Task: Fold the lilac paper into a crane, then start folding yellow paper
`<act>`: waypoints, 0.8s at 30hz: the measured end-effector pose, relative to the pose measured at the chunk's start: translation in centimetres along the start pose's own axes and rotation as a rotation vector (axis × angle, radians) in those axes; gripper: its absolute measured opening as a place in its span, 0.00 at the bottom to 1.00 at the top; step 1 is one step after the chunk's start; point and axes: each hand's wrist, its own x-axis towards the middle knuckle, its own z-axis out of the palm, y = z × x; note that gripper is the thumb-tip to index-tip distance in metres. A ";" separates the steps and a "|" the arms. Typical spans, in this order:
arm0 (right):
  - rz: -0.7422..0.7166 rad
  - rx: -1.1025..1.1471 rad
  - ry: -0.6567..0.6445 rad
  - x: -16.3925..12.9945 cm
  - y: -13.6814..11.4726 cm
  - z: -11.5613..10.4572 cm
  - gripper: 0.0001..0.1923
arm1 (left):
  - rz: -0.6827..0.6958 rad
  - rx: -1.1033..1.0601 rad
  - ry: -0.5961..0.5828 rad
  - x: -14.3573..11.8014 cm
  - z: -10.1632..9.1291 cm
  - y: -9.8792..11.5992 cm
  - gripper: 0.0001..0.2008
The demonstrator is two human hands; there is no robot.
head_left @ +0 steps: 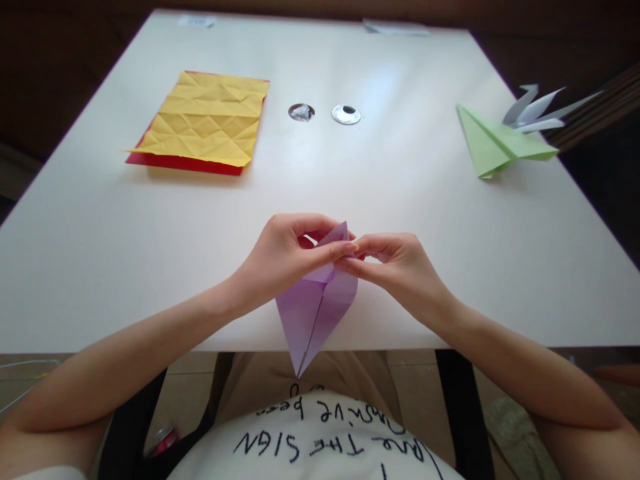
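A folded piece of purple origami paper [313, 310] is held between both hands above the table's front edge. Its long point hangs down toward my lap, with a slit along the middle, and a smaller tip sticks up between the hands. My left hand [305, 247] pinches the upper part, thumb lying across the front and fingers behind. From the other side my right hand [385, 257] grips the paper's upper right edge between thumb and fingers. The fingertips of both hands meet there. The left fingers behind the paper are partly hidden.
On the white table [400, 187], creased yellow paper [210, 120] lies over red paper [190, 162] at the back left. Two round table fittings [346, 114] are near the middle. A green folded paper [500, 143] and a white paper crane [537, 113] lie at the right edge.
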 end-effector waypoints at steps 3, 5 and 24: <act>-0.014 -0.065 0.028 -0.1 -0.1 0.1 0.06 | -0.009 -0.015 -0.012 0.0 0.0 0.0 0.07; -0.029 -0.105 0.047 -0.1 -0.1 0.1 0.06 | -0.015 -0.020 -0.009 0.0 0.0 0.0 0.07; -0.046 -0.122 0.028 -0.5 0.0 0.3 0.07 | -0.010 -0.034 0.059 -0.2 0.2 0.0 0.08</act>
